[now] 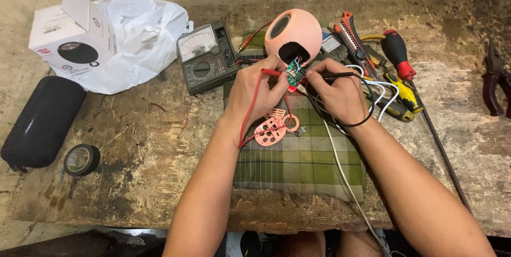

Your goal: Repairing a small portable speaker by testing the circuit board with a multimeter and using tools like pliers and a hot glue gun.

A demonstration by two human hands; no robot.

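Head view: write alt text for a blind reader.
Two hands press a red probe and a black probe onto a green circuit board by a pink round speaker, over a checked cloth on a worn workbench.

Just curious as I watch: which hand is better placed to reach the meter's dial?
Probably the left hand: it holds the red probe right beside the meter. The right hand is farther off.

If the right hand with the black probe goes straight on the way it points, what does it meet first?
The right hand points its thin black probe leftward. First in line is the small green circuit board, which the tip seems to touch already. Just beyond is the left hand; depth is unclear.
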